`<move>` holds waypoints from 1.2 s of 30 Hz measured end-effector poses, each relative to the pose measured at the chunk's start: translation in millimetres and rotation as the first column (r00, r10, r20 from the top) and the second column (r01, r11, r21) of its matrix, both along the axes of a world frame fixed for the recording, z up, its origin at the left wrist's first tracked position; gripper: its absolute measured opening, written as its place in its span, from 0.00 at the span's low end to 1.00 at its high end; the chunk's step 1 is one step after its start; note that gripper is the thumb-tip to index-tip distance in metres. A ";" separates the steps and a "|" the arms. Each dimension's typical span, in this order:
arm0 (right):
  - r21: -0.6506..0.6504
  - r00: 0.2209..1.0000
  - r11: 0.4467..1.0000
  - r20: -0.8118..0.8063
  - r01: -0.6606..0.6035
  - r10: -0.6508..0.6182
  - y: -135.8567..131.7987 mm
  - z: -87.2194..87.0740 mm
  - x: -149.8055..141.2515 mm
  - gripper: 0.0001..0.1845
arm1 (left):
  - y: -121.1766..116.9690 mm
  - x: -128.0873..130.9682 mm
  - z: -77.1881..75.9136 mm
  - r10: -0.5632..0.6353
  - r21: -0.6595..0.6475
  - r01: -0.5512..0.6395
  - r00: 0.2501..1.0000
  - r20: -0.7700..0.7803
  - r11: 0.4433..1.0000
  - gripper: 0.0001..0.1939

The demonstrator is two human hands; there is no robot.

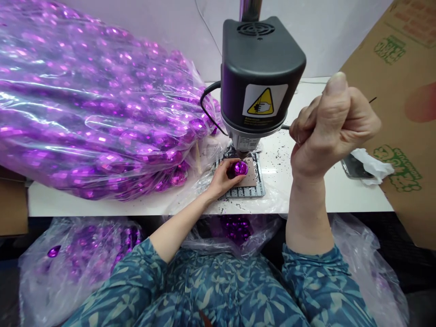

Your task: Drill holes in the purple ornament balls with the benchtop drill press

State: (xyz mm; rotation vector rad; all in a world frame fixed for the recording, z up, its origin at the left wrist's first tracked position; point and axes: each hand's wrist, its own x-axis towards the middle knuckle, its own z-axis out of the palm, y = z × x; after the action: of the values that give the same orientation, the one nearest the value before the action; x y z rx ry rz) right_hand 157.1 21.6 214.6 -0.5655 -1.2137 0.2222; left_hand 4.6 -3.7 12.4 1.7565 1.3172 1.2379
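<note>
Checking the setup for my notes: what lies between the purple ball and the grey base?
In the head view, a flat brown board lies on the grey base, under the purple ball, which the left hand holds.

Two hands (223,179) (329,129), one held purple ball (240,168) at center, one black machine (264,50) at 1 o'clock, two cardboard boxes (361,91) (13,211) near 3 and 9.

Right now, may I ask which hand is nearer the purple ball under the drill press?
Left: the left hand holds the ball; the right hand is raised to its right.
</note>
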 end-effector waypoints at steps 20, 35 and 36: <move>0.265 0.979 0.964 -0.201 0.031 0.024 -0.8 -42.8 -0.2 0.33 | -0.9 0.3 -7.5 -0.006 0.005 0.006 0.999 0.039 1.000 0.28; 0.514 0.997 0.855 0.028 -0.070 0.065 9.2 -62.8 10.5 0.21 | -1.1 1.0 -5.6 -0.008 0.044 0.006 0.998 0.058 0.999 0.26; 0.511 0.997 0.856 0.038 -0.073 0.062 8.4 -65.0 11.2 0.22 | -0.9 1.0 -6.1 -0.004 0.048 0.002 0.999 0.054 0.999 0.26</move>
State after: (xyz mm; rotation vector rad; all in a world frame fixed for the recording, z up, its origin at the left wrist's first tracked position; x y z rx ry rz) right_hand 168.3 30.0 149.6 -0.0566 -1.2500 -0.0546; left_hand 5.6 -4.6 6.3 1.7454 1.2631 1.3165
